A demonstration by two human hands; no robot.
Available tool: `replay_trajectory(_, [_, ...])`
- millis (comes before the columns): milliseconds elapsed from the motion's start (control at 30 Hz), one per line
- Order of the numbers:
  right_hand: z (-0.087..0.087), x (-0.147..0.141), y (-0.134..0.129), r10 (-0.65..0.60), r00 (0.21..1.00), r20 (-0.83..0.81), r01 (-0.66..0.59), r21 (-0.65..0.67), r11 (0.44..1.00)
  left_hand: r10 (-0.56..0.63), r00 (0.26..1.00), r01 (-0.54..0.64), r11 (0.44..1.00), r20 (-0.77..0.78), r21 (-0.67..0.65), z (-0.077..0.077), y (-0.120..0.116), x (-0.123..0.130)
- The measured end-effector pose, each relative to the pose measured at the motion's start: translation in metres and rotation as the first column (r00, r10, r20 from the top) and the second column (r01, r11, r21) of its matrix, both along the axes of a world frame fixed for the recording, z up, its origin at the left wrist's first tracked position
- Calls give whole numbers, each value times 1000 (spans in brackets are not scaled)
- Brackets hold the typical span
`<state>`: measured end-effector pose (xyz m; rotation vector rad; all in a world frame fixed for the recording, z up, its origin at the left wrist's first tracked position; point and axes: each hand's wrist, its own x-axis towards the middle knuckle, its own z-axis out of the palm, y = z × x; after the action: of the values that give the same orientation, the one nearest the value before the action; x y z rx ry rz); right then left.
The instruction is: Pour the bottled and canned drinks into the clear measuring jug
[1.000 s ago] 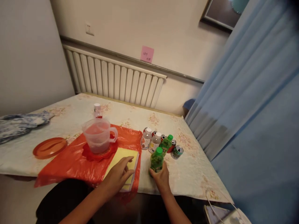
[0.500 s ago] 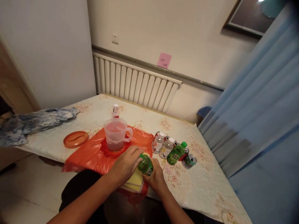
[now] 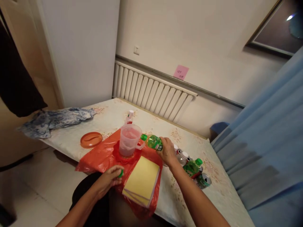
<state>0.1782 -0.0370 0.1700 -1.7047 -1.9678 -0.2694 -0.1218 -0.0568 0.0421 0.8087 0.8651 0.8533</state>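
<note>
My right hand [image 3: 167, 152] grips a green-labelled plastic bottle [image 3: 154, 142], tipped nearly sideways with its neck pointing left near the rim and handle of a clear plastic pitcher [image 3: 129, 142]. Between the fingers of my left hand [image 3: 111, 179] is a green cap [image 3: 121, 173], held low in front of the pitcher. The pitcher stands upright on a red scalloped dish [image 3: 123, 160], over a red plastic sheet [image 3: 99, 159]. Yellow-covered booklets [image 3: 143, 176] lie on the sheet, right of my left hand.
Behind my right forearm stand bottles, including a green-capped one [image 3: 193, 167], and cans [image 3: 204, 180]. A small bottle [image 3: 130, 117] is behind the pitcher. An orange lid [image 3: 91, 140] and patterned cloth [image 3: 61, 119] lie left on the table [image 3: 109, 110].
My hands have separated. The green cap has come off the bottle into my left hand, while my right hand has raised and tilted the bottle beside the pitcher. The view has shifted left.
</note>
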Motion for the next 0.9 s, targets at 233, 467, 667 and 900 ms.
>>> replay_trajectory(233, [40, 0, 48, -100, 913, 395, 116, -16, 993, -48, 974, 72, 992, 220, -103, -36, -2, -29])
replay_trajectory(467, [62, -10, 70, -94, 788, 608, 121, -3, 993, -81, 966, 102, 992, 245, -75, -32, -4, -26])
replay_trajectory(667, [78, -20, 77, -39, 749, 662, 42, 13, 999, -84, 965, 103, 992, 248, -68, -38, -5, -28])
replay_trajectory(900, [97, -34, 80, 4, 696, 718, -18, 11, 1000, -80, 963, 99, 993, 257, -59, -38, -4, -27])
